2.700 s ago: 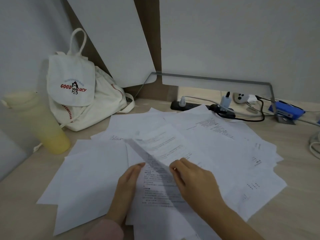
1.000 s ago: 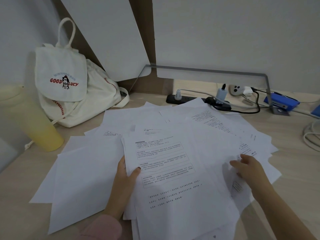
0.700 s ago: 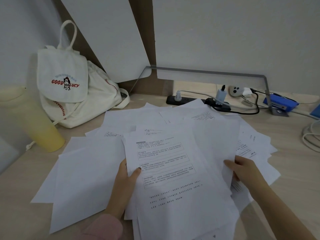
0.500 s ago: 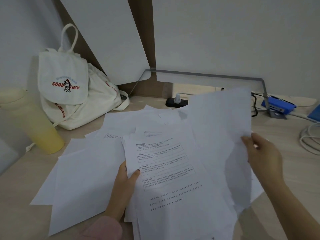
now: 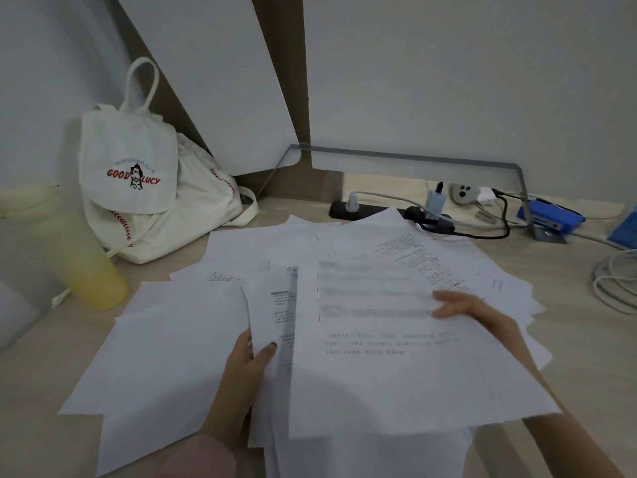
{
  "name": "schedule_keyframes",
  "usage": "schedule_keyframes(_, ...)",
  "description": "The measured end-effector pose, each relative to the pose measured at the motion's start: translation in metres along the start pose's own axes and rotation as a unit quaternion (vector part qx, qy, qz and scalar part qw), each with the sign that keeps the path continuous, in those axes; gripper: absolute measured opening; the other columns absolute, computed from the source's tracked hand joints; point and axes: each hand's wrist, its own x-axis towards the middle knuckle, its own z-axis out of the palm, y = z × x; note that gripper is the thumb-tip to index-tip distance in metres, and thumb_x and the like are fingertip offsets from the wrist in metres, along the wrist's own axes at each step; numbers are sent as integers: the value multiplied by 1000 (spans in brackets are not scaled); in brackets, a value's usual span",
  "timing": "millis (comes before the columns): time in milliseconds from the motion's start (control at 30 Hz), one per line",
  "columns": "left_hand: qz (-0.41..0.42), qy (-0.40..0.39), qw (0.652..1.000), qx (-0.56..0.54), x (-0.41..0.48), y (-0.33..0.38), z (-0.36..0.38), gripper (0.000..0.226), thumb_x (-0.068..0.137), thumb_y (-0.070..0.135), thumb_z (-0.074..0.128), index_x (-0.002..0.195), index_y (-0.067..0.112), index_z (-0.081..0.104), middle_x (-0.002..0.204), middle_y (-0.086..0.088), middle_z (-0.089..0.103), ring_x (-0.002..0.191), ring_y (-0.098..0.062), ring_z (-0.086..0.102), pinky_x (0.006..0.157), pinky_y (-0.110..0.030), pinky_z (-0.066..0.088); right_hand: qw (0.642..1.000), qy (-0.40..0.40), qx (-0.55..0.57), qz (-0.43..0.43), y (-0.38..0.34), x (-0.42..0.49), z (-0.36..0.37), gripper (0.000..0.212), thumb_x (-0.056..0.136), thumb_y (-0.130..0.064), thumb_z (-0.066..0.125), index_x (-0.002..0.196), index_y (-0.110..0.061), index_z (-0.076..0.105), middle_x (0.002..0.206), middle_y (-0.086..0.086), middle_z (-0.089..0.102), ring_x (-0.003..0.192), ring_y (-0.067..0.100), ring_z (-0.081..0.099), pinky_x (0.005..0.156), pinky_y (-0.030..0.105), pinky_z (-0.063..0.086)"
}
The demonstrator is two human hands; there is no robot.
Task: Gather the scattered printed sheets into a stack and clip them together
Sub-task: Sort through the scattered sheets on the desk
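Printed white sheets lie scattered over the wooden desk. My left hand grips the left edge of a small gathered stack, thumb on top. My right hand holds one printed sheet by its right edge and has it lying over the stack, slightly blurred from motion. More loose sheets fan out to the right and behind. No clip is visible.
A white canvas backpack leans at the back left beside a yellow tumbler. A black power strip with plugs and cables, a blue stapler-like object and coiled white cable line the back and right.
My right hand picked a sheet from the right pile, lifted it upright, then swung it left and down onto the stack in my left hand. The left hand stayed put.
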Motion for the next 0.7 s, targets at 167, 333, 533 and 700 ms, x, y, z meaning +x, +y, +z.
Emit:
schedule_keyframes(167,-4,-3,1000,-31,-6,5,1,23,93,12,52,115,18,55,111,-3,65,101,-21,62,89,-38,49,995,-12,51,81,27,-13,25,43,87,7,50,67,-25,72,95,-22,70,98,-8,58,74,-3,39)
schedule_keyframes(333,1,-1,1000,-13,-6,7,2,30,92,18,54,122,13,55,116,-4,64,105,-22,61,92,-37,49,988,-1,79,134,26,-12,32,36,90,8,43,81,-12,72,104,-10,68,98,1,58,76,8,41)
schedule_keyframes(533,18,-25,1000,5,-6,6,6,34,89,17,60,122,17,53,112,3,63,101,-15,60,86,-30,48,997,19,-57,53,16,-4,59,40,87,9,48,74,-24,66,88,-14,69,89,-6,58,75,3,41)
schedule_keyframes(700,55,-44,996,60,-9,8,9,26,91,7,52,113,20,50,105,8,62,102,-16,59,73,-18,46,997,7,-74,15,6,4,83,49,86,10,49,101,-36,54,106,-12,55,94,-13,51,81,2,36)
